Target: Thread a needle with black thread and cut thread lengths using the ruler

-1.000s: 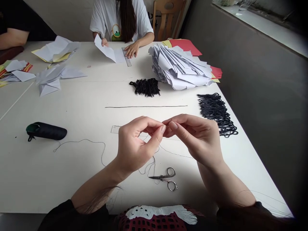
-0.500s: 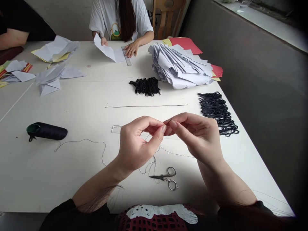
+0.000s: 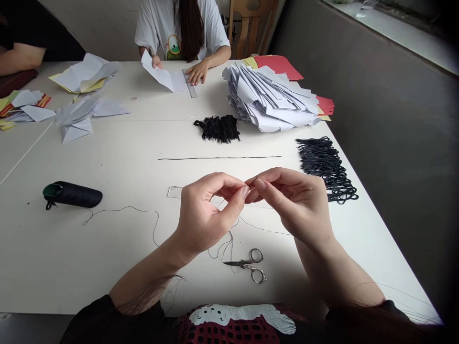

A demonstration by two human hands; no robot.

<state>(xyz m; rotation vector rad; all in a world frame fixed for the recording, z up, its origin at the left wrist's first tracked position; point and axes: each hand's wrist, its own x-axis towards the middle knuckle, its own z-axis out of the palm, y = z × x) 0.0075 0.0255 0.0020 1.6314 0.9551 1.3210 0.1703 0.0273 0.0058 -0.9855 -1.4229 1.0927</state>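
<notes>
The black thread spool sits further right — probably head movement.

**A:** What is the small scissors showing?
**B:** It is showing polished metal, and the finger loops are shining a little.
**A:** And the black cords, the thin thread?
**B:** They are looking matt, like rough fibre.
**A:** The paper stack?
**B:** It is staying smooth and matt. The desk is looking smooth too, and the chair is showing varnished wood.
</notes>
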